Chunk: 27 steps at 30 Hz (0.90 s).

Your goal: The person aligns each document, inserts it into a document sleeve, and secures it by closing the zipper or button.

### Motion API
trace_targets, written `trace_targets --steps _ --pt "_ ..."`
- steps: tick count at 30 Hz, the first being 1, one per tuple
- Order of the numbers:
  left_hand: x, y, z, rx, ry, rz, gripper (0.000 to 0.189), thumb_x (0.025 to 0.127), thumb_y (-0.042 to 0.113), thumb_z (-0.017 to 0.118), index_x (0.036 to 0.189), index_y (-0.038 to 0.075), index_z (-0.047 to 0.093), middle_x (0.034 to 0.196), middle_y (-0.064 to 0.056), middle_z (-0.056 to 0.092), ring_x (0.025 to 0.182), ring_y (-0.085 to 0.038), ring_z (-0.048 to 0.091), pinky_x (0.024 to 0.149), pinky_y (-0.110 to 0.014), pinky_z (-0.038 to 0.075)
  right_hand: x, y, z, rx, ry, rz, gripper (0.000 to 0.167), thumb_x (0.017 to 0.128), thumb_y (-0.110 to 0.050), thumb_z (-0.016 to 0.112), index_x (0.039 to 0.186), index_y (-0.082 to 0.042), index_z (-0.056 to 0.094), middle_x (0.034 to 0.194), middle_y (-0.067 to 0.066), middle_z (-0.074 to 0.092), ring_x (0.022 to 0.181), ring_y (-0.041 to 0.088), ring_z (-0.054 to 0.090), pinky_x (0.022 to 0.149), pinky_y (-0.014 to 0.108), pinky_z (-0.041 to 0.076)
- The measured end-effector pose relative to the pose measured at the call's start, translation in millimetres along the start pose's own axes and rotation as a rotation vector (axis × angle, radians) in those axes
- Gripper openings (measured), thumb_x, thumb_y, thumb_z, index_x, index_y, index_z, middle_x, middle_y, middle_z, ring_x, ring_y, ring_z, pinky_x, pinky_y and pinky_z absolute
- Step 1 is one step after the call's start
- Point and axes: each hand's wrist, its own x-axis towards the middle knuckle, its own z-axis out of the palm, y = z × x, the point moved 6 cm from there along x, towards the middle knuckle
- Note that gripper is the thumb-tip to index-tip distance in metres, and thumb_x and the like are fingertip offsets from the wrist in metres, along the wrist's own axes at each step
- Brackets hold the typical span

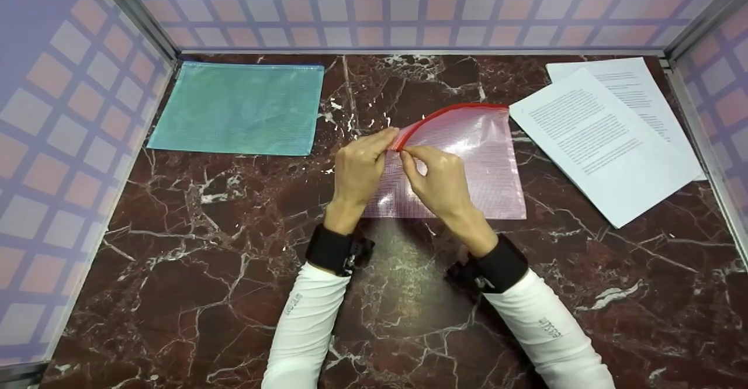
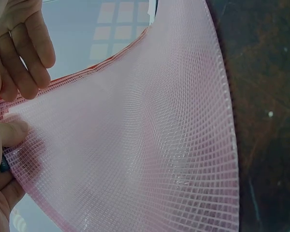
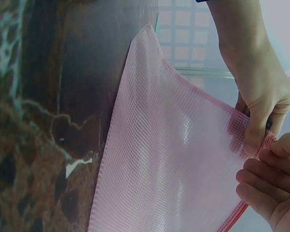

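Note:
A pink translucent mesh zipper pouch (image 1: 482, 167) with a red zipper edge (image 1: 461, 106) is partly raised off the tabletop, its zipper edge bowed. My left hand (image 1: 359, 164) pinches the pouch's upper left corner, the thumb (image 2: 12, 133) lying on the mesh. Close beside it, my right hand (image 1: 441, 181) pinches the red zipper near that corner between thumb and index finger. Its other fingers (image 3: 263, 181) are curled loosely in the right wrist view. A small dark piece (image 3: 269, 123) shows by the left fingers; its kind is unclear. Fingers cover any zipper slider.
A green-blue mesh pouch (image 1: 239, 108) lies flat at the back left. Two stacks or sheets of printed paper (image 1: 608, 149) overlap at the right, close to the pink pouch's upper right corner. Checkered panels (image 1: 409, 9) border the dark marble-patterned tabletop (image 1: 193, 284).

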Motion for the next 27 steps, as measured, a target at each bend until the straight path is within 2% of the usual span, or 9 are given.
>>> trace_targets --steps 11,19,27 --pt "0.4 0.6 -1.0 -0.035 -0.007 -0.007 0.022 0.088 0.001 0.067 0.108 0.007 0.076 0.107 -0.013 0.076 0.091 -0.027 0.076 0.082 -0.030 0.062 4.3 2.4 -4.6 0.051 -0.019 0.028 0.017 0.094 -0.010 0.063 0.093 0.001 0.076 0.088 0.016 0.077 0.083 0.029 0.076 0.079 0.039 0.061" --pt "0.5 1.6 -1.5 -0.030 -0.007 0.010 0.021 0.090 0.003 0.066 0.108 0.008 0.076 0.104 -0.014 0.076 0.087 -0.026 0.077 0.075 -0.028 0.062 9.0 6.2 -8.1 0.041 -0.044 0.031 0.017 0.094 -0.009 0.063 0.094 0.002 0.076 0.088 0.017 0.077 0.077 0.028 0.075 0.073 0.038 0.062" --pt "1.0 3.0 -1.2 -0.031 -0.026 0.012 0.021 0.091 0.003 0.065 0.108 0.008 0.076 0.106 -0.013 0.076 0.090 -0.027 0.077 0.077 -0.028 0.062 13.6 12.2 -10.9 0.040 -0.066 0.064 0.017 0.093 -0.010 0.064 0.094 0.001 0.076 0.088 0.017 0.077 0.077 0.028 0.075 0.075 0.038 0.062"
